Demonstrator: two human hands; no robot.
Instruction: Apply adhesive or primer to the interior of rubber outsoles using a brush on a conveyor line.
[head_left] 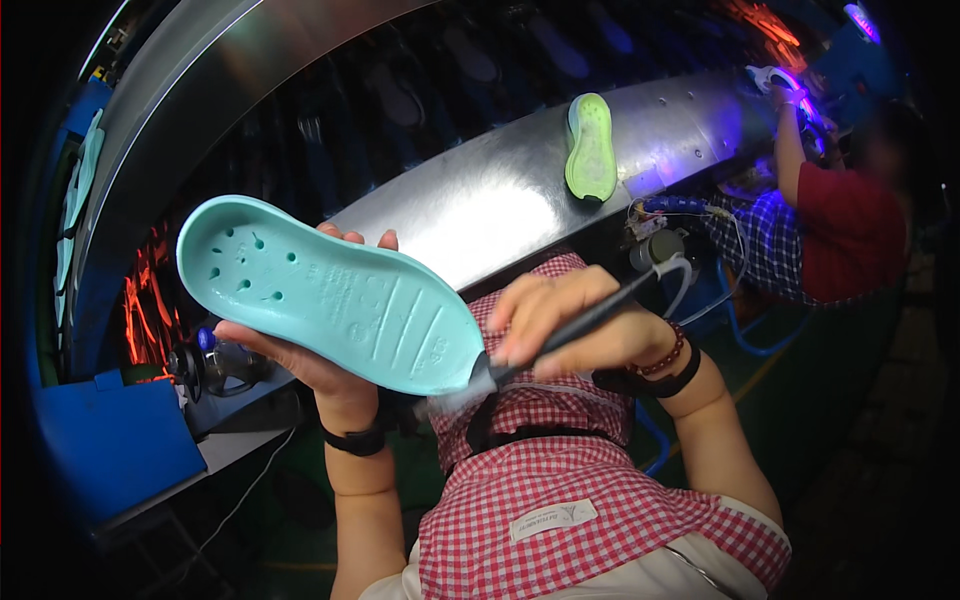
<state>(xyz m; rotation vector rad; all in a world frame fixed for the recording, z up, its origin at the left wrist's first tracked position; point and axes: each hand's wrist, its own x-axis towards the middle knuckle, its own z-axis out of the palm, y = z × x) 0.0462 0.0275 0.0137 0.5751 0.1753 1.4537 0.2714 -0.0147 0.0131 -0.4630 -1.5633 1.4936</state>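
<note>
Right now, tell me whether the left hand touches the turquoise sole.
Touching: the head view shows the left hand cradling the turquoise sole from beneath.

On my feed the wearer has a red-and-white gingham apron, cinched by a dark waistband. I see a pale, slightly tilted rectangular label with dark print on the chest. Cream clothing shows at the shoulders. Below the left hand I make out a black wristband; below the right hand, a dark-red beaded bracelet and a black band.
</note>
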